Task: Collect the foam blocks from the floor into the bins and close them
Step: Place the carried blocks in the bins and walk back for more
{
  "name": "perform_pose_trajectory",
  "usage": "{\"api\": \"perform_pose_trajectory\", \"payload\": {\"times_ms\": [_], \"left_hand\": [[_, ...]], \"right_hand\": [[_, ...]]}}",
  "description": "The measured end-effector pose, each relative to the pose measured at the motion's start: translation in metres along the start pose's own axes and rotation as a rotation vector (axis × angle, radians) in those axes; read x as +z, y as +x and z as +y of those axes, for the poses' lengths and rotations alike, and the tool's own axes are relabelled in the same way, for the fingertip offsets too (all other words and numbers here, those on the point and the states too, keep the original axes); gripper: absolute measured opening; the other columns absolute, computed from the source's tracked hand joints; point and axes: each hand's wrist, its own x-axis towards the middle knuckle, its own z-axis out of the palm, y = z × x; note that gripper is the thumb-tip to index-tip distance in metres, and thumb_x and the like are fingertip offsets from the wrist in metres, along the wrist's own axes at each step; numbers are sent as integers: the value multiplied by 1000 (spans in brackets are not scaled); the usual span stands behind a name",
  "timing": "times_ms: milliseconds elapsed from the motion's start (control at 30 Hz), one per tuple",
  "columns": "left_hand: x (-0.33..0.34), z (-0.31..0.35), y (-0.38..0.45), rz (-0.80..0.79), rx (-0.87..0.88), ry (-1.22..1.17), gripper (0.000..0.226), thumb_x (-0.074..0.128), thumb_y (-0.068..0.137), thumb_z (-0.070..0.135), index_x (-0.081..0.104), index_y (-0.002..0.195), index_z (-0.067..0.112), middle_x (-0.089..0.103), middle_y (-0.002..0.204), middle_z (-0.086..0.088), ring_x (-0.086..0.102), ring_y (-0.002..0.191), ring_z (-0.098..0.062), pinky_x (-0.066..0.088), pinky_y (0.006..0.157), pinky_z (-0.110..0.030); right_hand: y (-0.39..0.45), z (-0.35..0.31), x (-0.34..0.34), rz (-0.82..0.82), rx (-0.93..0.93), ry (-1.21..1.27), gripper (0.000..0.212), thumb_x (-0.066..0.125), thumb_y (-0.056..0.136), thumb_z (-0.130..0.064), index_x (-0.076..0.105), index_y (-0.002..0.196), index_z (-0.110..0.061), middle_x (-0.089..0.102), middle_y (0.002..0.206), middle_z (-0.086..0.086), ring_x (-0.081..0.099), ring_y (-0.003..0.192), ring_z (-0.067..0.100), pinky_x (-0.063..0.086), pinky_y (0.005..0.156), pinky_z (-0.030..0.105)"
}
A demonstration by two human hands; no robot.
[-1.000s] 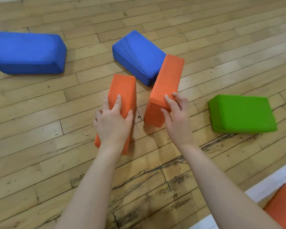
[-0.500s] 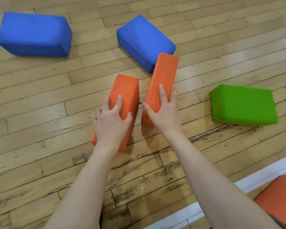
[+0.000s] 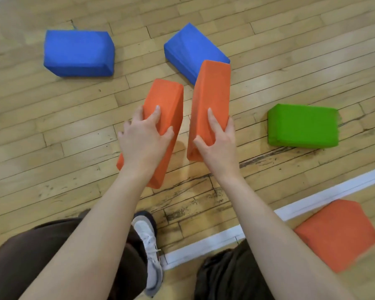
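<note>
Two orange foam blocks are held side by side above the wooden floor. My left hand [image 3: 144, 137] grips the left orange block [image 3: 166, 98], thumb on one side and fingers over the top. My right hand [image 3: 218, 144] grips the right orange block [image 3: 212, 89] near its lower end. Behind them lie two blue blocks, one at the far left [image 3: 78, 53] and one behind the right orange block [image 3: 188, 48]. A green block [image 3: 302, 128] lies to the right. A third orange block [image 3: 338, 233] lies at the lower right. No bin is in view.
A white painted line [image 3: 312, 197] crosses the floor at the lower right. My legs in dark trousers and a white shoe [image 3: 149, 241] fill the bottom of the view. Worn wooden floorboards [image 3: 52, 137] surround the blocks.
Both orange blocks have come up off the floor in my hands and sit closer together. The view has pulled back, so my legs, shoe and more of the third orange block show.
</note>
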Motion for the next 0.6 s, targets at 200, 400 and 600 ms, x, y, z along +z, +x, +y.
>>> {"api": "perform_pose_trajectory", "payload": {"times_ms": [200,400,600], "left_hand": [[-135,30,-68,7,110,-4,60,57,84,49,41,140,33,35,148,-5,47,114,-35,38,93,-43],[-271,78,-147,-42,119,1,59,59,83,48,44,138,33,37,147,-6,46,115,-37,37,93,-43],[-361,128,-222,-185,274,140,60,52,87,50,36,142,32,30,151,-7,42,119,-38,34,95,-44]], "right_hand": [[-70,-103,-99,-30,-21,31,64,61,87,-24,34,144,-38,15,152,9,29,130,12,14,85,-11],[-158,-201,-206,-54,4,58,62,63,86,-24,38,140,-42,14,153,11,28,137,19,24,106,18],[-246,-259,-297,-67,87,-1,61,60,89,-25,35,142,-41,10,153,11,27,137,22,29,107,26]]}}
